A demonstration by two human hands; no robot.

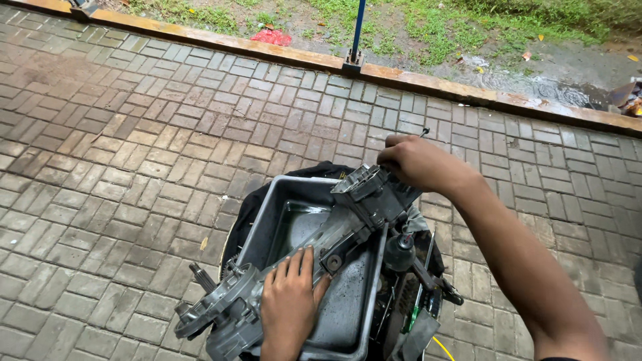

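A long grey metal engine casing lies slantwise across a grey rectangular tray on a brick-paved floor. My left hand presses flat on the casing's lower middle, fingers spread, near its round flanged end. My right hand is closed at the casing's upper boxy end, gripping a thin dark tool whose tip pokes out above the fingers.
A black tyre lies under the tray. Black metal parts and a tool with a green handle lie at the tray's right. A raised orange-brown kerb with a blue post borders wet grass beyond.
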